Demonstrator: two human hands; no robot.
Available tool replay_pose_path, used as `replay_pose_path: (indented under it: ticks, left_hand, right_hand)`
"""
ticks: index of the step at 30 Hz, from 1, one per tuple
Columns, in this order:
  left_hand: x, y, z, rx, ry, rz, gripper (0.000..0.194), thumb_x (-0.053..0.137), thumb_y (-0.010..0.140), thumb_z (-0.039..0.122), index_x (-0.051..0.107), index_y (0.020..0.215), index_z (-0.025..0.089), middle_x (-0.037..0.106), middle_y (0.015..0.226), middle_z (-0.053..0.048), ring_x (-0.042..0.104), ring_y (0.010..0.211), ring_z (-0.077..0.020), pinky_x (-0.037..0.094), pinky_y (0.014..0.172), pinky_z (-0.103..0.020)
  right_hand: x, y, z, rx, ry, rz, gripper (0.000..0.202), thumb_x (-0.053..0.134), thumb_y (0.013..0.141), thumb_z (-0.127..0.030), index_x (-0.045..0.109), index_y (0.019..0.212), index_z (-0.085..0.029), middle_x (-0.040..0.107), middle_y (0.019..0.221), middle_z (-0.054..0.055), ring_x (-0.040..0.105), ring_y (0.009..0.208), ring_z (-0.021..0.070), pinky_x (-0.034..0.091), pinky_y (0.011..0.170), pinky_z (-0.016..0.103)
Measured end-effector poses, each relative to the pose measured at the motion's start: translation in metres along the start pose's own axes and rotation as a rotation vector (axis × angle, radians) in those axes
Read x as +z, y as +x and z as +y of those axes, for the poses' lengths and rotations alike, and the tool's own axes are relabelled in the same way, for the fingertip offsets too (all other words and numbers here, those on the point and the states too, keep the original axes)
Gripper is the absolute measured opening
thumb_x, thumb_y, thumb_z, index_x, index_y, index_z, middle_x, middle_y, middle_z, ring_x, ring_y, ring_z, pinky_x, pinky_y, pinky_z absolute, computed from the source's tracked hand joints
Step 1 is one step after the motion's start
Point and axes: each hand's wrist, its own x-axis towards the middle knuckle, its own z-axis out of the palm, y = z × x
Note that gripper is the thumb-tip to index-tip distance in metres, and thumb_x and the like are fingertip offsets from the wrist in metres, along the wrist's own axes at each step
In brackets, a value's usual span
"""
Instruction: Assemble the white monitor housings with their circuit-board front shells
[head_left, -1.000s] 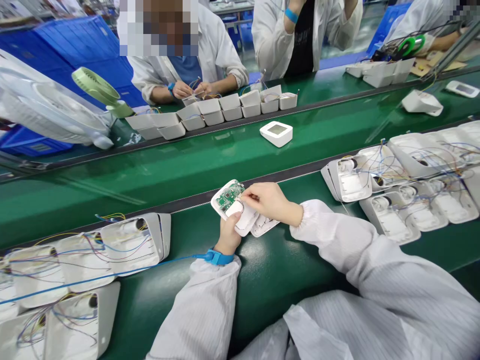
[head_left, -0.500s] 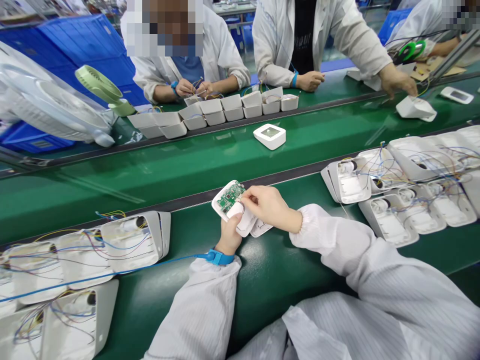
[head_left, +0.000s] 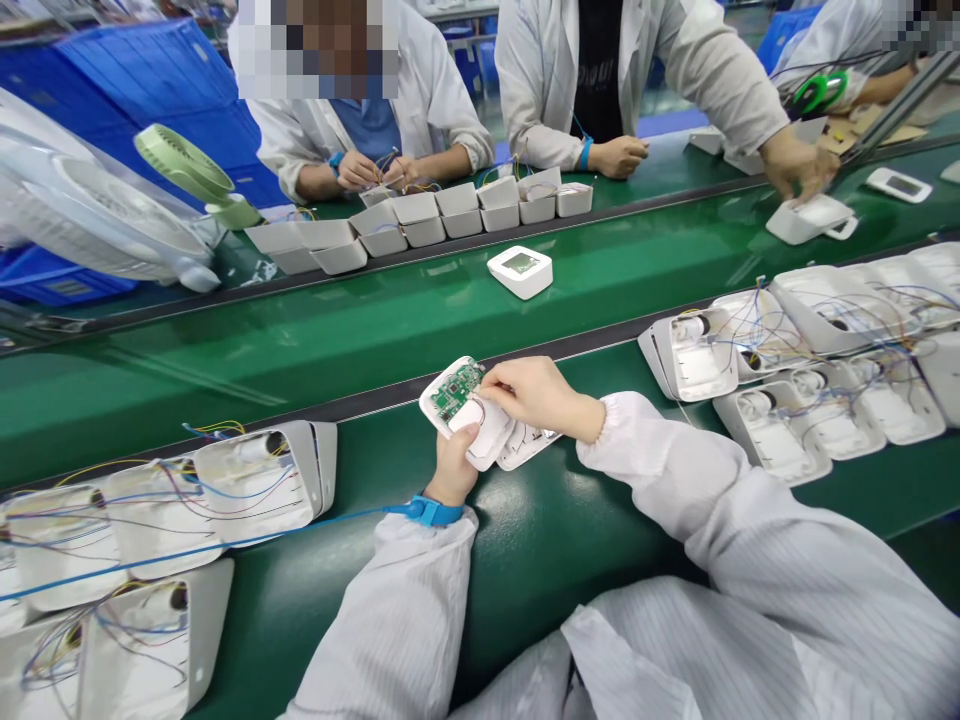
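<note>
My left hand (head_left: 454,465) grips a white plastic housing (head_left: 486,440), tilted above the green bench, with the thumb on its near side. A green circuit board (head_left: 457,390) sits exposed in the far half of that housing. Over the board's right edge, my right hand (head_left: 536,395) has thumb and forefinger pinched together. A thin dark wire curves close to those fingertips; whatever they pinch is hidden. Behind and to the right of the held housing lies another open white shell (head_left: 525,447), partly covered by it and by my right hand.
Open white shells with loose wires stand in rows at left (head_left: 259,490) and right (head_left: 772,435). A white device with a screen (head_left: 520,272) lies on the green conveyor (head_left: 360,335). Across it, co-workers handle parts behind a row of white shells (head_left: 424,220). A blue wrist-strap cord (head_left: 300,530) runs left.
The device on the conveyor has shifted slightly left. Across the belt, a co-worker's hand and the white shell under it moved left. My hands keep nearly the same hold.
</note>
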Motion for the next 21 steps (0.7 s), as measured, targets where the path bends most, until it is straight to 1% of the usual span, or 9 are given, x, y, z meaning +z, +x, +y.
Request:
replay_pose_path:
  ticks: [3,8,13,17,21]
  left_hand:
    - [0.0027,0.0011,0.0044,0.000,0.006,-0.004,0.048,0.075,0.065,0.037,0.068,0.109,0.017,0.071,0.105,-0.006,0.065,0.106,-0.0277,0.052,0.096,-0.037]
    - [0.0045,0.0026,0.0066,0.047,-0.024,0.013,0.050,0.076,0.065,0.034,0.068,0.111,0.019,0.072,0.106,-0.006,0.066,0.103,-0.0245,0.054,0.091,-0.032]
    - [0.0030,0.0021,0.0046,0.050,-0.005,0.021,0.052,0.076,0.065,0.038,0.067,0.112,0.019,0.071,0.109,-0.007,0.066,0.105,-0.0281,0.053,0.093,-0.037]
    - [0.0039,0.0025,0.0070,0.030,-0.016,0.011,0.050,0.078,0.060,0.040,0.070,0.104,0.018,0.073,0.102,-0.008,0.068,0.101,-0.0290,0.055,0.090,-0.037]
    - [0.0059,0.0030,0.0096,0.013,-0.030,0.027,0.051,0.078,0.058,0.040,0.071,0.103,0.018,0.073,0.100,-0.008,0.068,0.099,-0.0301,0.055,0.089,-0.038]
  right_hand:
    - [0.0004,-0.0011,-0.0021,0.007,-0.028,0.011,0.016,0.056,0.093,-0.023,0.070,0.086,-0.018,0.075,0.088,0.002,0.066,0.080,0.0141,0.041,0.070,0.025]
    - [0.0021,-0.0013,-0.0072,0.060,-0.018,0.005,0.014,0.058,0.092,-0.024,0.070,0.088,-0.018,0.073,0.085,0.002,0.064,0.077,0.0131,0.041,0.069,0.025]
    - [0.0023,-0.0010,-0.0063,0.066,0.037,0.032,0.013,0.060,0.090,-0.027,0.069,0.086,-0.018,0.072,0.083,0.001,0.062,0.074,0.0118,0.041,0.069,0.024]
    - [0.0017,-0.0006,-0.0031,0.036,0.118,0.035,0.012,0.062,0.087,-0.028,0.068,0.083,-0.018,0.071,0.082,0.000,0.061,0.073,0.0108,0.042,0.069,0.022]
    - [0.0011,0.0002,-0.0021,0.060,0.191,0.031,0.011,0.063,0.086,-0.027,0.067,0.081,-0.018,0.070,0.080,0.000,0.060,0.070,0.0104,0.043,0.068,0.022]
